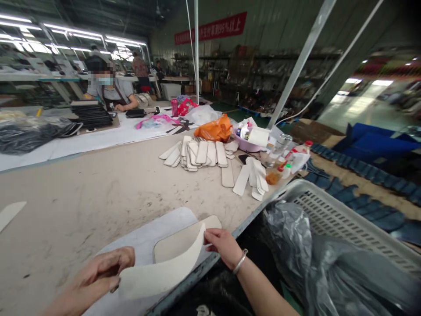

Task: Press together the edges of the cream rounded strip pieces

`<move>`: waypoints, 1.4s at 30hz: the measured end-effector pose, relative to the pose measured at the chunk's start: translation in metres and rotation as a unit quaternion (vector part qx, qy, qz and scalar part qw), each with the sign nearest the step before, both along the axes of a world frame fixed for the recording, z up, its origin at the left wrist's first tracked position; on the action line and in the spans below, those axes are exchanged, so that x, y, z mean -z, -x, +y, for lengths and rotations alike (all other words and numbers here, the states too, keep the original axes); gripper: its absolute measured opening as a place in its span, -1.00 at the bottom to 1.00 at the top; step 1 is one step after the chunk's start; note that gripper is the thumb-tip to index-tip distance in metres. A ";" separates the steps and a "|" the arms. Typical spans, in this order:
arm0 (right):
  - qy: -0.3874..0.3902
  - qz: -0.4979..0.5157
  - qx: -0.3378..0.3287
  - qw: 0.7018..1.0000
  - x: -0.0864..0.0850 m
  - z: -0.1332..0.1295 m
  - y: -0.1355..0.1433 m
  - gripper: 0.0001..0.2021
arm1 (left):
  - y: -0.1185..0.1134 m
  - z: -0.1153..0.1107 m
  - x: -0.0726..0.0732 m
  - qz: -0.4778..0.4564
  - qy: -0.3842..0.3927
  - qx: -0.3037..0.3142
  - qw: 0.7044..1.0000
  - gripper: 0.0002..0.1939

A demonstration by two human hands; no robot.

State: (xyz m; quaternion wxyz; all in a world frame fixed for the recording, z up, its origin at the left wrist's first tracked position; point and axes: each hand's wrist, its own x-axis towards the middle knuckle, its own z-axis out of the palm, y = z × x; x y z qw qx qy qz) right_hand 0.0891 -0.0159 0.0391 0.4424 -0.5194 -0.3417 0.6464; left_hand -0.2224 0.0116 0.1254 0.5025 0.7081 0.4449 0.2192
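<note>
Across the broad beige tabletop (108, 188), I see a pale perforated plastic basket (329, 210) crowding the right edge, and heaped off-white rounded panels (201, 152) beyond, whether finished or waiting unclear. A thin white sheet (141, 239) underlies one flat beige panel (182, 241). I judge this piece midway: the curved white strip (167, 271) hangs lifted there, right hand (224, 246) pinching one end, left hand (103, 274) half-curled at the other, grip uncertain.

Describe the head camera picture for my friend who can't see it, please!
A person's right hand pinches one end of a curved white strip, with the left hand at its other end, above a beige panel on a worktable. Beyond are piled pale pieces, an orange bag and, farther back, a person wearing a mask.
</note>
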 end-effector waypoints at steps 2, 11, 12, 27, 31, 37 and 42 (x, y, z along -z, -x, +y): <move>0.004 -0.070 0.034 0.997 0.011 -0.003 -0.009 -0.67 | 0.003 -0.002 0.019 0.006 0.098 -0.016 0.995 -0.84; -0.054 -0.373 0.061 0.924 0.037 0.009 -0.048 -0.74 | -0.033 0.007 0.068 0.098 0.095 -0.130 0.982 -0.74; -0.054 -0.401 0.059 0.913 0.035 0.013 -0.050 -0.74 | -0.038 0.010 0.069 0.103 0.102 -0.141 0.979 -0.75; -0.035 -0.504 0.000 0.863 0.040 0.029 -0.055 -0.79 | -0.041 0.020 0.112 0.147 0.113 -0.157 0.970 -0.82; -0.023 -0.534 -0.034 0.844 0.047 0.031 -0.058 -0.72 | -0.041 0.018 0.117 0.148 0.095 -0.171 0.969 -0.78; -0.027 -0.556 -0.055 0.829 0.050 0.033 -0.060 -0.70 | -0.042 0.017 0.112 0.174 0.065 -0.168 0.968 -0.79; -0.030 -0.561 -0.045 0.826 0.047 0.033 -0.057 -0.72 | -0.043 0.018 0.109 0.192 0.053 -0.149 0.969 -0.79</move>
